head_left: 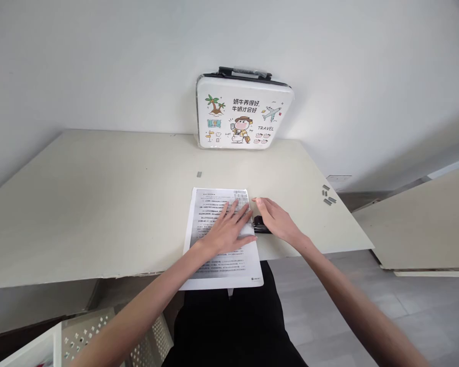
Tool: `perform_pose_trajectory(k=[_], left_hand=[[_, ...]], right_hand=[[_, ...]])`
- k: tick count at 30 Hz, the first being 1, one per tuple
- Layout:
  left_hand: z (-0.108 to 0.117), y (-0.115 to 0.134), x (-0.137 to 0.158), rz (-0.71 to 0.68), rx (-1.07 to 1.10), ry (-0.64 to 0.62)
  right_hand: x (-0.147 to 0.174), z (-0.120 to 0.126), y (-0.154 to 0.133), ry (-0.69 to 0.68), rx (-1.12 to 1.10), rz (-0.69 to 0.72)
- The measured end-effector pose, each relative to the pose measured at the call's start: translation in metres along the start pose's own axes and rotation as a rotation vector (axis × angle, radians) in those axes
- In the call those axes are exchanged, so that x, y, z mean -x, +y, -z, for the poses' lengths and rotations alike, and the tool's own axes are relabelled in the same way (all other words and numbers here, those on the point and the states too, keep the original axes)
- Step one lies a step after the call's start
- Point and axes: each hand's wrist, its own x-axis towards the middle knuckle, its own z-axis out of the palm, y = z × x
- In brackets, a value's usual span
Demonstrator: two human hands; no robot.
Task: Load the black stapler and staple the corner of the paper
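Observation:
Printed sheets of paper (222, 270) lie near the front of the table, their lower end sticking out past its edge above my lap. My left hand (227, 229) rests flat on the upper part of the page, fingers spread, holding nothing. At the right margin of the paper sits a small black stapler (260, 224), mostly covered by my right hand (277, 219). The fingers of that hand are curled over the stapler from the right. How far the paper reaches into it is hidden.
A white cartoon-printed case (245, 112) with a black handle stands against the wall. Several grey staple strips (329, 200) lie at the table's right edge, and one grey piece (199, 174) lies behind the paper. A perforated basket (80, 336) is below left.

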Motion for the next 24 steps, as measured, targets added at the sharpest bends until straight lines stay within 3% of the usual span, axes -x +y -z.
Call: perform_pose_trajectory(k=[7, 24], left_hand=[[-0.0098, -0.0031, 0.0005, -0.030, 0.001, 0.073], [-0.0069, -0.0001, 0.0002, -0.030, 0.006, 0.071]], right_hand=[[-0.0032, -0.0026, 0.0015, 0.011, 0.060, 0.059], [-0.0073, -0.0040, 0.0023, -0.073, 0.193, 0.124]])
